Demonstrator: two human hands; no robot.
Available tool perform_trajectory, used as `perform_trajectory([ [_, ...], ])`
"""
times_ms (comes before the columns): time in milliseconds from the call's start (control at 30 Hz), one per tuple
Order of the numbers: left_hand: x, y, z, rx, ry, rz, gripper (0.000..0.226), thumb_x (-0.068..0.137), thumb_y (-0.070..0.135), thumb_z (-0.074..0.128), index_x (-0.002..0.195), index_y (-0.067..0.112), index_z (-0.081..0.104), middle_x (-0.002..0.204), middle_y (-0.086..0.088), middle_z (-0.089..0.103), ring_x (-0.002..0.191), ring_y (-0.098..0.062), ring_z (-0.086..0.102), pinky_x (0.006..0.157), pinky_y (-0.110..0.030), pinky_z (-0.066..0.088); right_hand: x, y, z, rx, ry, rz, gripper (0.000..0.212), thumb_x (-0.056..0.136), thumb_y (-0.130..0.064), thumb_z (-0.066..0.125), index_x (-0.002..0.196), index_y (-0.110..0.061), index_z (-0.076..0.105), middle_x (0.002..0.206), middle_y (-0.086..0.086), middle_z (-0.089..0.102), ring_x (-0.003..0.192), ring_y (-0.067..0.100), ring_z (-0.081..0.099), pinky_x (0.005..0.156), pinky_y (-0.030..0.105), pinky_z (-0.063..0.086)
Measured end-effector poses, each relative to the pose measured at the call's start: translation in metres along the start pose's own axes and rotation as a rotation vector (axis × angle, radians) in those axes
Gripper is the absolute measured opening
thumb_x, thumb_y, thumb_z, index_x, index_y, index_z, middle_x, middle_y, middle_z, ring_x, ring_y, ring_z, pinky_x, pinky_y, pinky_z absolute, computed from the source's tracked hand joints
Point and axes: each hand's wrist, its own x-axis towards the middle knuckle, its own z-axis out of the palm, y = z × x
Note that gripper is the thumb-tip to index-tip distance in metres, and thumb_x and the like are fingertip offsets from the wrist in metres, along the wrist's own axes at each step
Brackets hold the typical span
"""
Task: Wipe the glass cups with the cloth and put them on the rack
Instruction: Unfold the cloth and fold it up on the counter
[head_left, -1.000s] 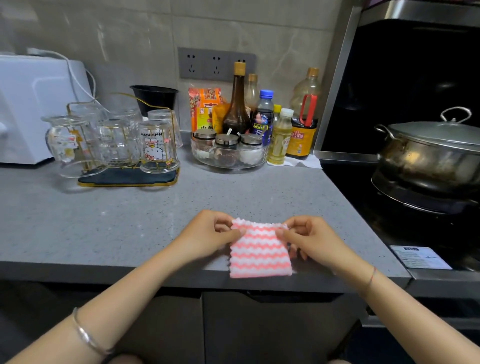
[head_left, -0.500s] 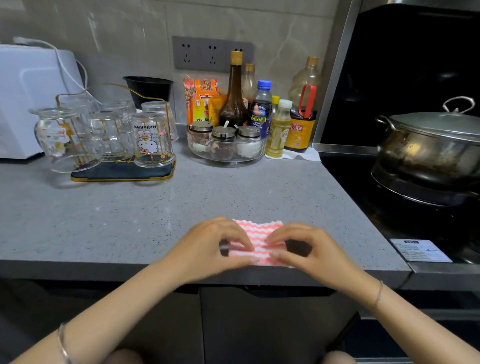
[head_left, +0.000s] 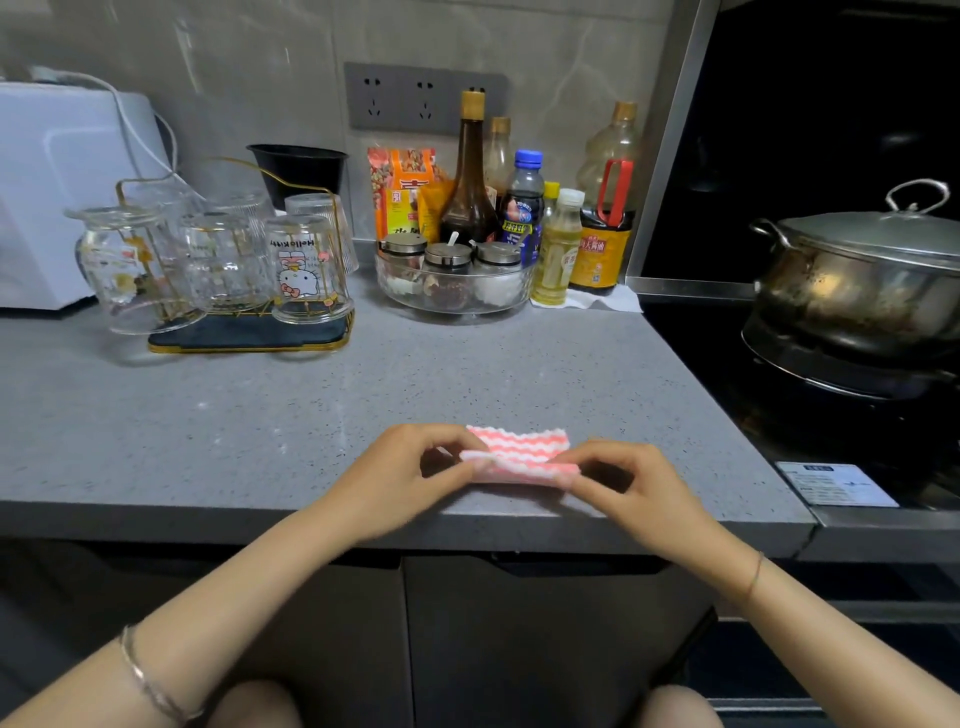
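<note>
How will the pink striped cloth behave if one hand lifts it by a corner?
Probably floppy: the cloth lies folded over itself between the left hand and the right hand. Likely light, since fingertip pinches alone hold it. Its wavy, textured surface should grip rather than slip.

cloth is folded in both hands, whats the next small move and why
Probably hold the cloth in the right hand alone and reach the left hand toward the glass cups. Both hands pinch the folded cloth at the counter's near edge, no cup is in hand, and the cups stand upside down on the rack far left, nearer the left hand.
</note>
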Motion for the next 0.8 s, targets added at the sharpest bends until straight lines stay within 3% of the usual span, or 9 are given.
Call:
perform_trajectory([
  [100, 0.016, 0.0, 0.003, -0.049, 0.073, -0.052, 0.01, 0.092, 0.026, 0.065, 0.085, 0.031, 0.07, 0.073, 0.011, 0.068, 0.062, 0.001, 0.056, 0.063, -0.019, 0.044, 0.013, -0.001, 0.001, 0.109, 0.074, 0.102, 0.012, 0.085, -0.026, 0.067, 0.088, -0.018, 0.075, 0.081, 0.003, 0.074, 0.071, 0.012, 0.065, 0.068, 0.023, 0.05],
  [200, 0.03, -0.002, 0.004, -0.132, 0.119, -0.147, 0.013, 0.092, 0.024, 0.065, 0.081, 0.028, 0.07, 0.066, 0.011, 0.065, 0.059, 0.001, 0.054, 0.065, -0.025, 0.043, 0.029, -0.001, 0.001, 0.18, 0.102, 0.199, 0.008, 0.085, -0.02, 0.068, 0.083, -0.013, 0.073, 0.07, 0.003, 0.07, 0.058, 0.002, 0.058, 0.061, 0.014, 0.045],
  [333, 0.042, -0.005, 0.009, -0.124, 0.12, -0.238, 0.017, 0.091, 0.027, 0.066, 0.086, 0.012, 0.074, 0.076, -0.007, 0.071, 0.066, -0.009, 0.058, 0.063, -0.021, 0.042, 0.039, 0.007, 0.0, 0.041, 0.135, 0.23, 0.014, 0.082, -0.025, 0.073, 0.082, -0.011, 0.074, 0.073, 0.008, 0.071, 0.058, 0.006, 0.053, 0.057, 0.008, 0.041],
  [433, 0.047, -0.01, 0.01, 0.011, 0.099, -0.261, 0.016, 0.088, 0.031, 0.069, 0.078, 0.019, 0.071, 0.07, 0.005, 0.067, 0.063, -0.007, 0.056, 0.063, -0.024, 0.042, 0.04, 0.014, 0.001, -0.01, 0.156, 0.215, 0.012, 0.079, -0.027, 0.075, 0.076, -0.015, 0.073, 0.063, 0.003, 0.065, 0.055, 0.007, 0.048, 0.054, 0.013, 0.039],
  [500, 0.049, -0.012, 0.009, 0.088, 0.103, -0.275, 0.011, 0.086, 0.031, 0.071, 0.083, 0.021, 0.071, 0.074, 0.008, 0.065, 0.067, -0.006, 0.056, 0.067, -0.027, 0.044, 0.043, 0.014, 0.0, -0.045, 0.154, 0.212, 0.01, 0.078, -0.026, 0.076, 0.075, -0.016, 0.073, 0.06, -0.003, 0.061, 0.052, 0.005, 0.044, 0.051, 0.013, 0.036],
  [633, 0.046, -0.003, -0.001, 0.123, 0.122, -0.144, 0.014, 0.083, 0.034, 0.074, 0.094, 0.032, 0.065, 0.096, 0.01, 0.061, 0.079, -0.003, 0.051, 0.07, -0.022, 0.043, 0.059, 0.003, -0.008, -0.104, 0.001, 0.28, 0.013, 0.081, -0.027, 0.073, 0.089, -0.017, 0.073, 0.077, -0.01, 0.066, 0.063, -0.003, 0.054, 0.056, 0.005, 0.041],
  [800, 0.04, 0.003, -0.013, 0.366, -0.141, 0.039, 0.03, 0.08, 0.045, 0.074, 0.107, 0.036, 0.068, 0.101, 0.022, 0.058, 0.098, 0.002, 0.048, 0.084, -0.019, 0.041, 0.084, -0.009, -0.014, -0.259, -0.27, 0.326, 0.022, 0.084, -0.033, 0.07, 0.1, -0.017, 0.07, 0.094, 0.0, 0.071, 0.08, 0.009, 0.061, 0.074, 0.018, 0.045],
])
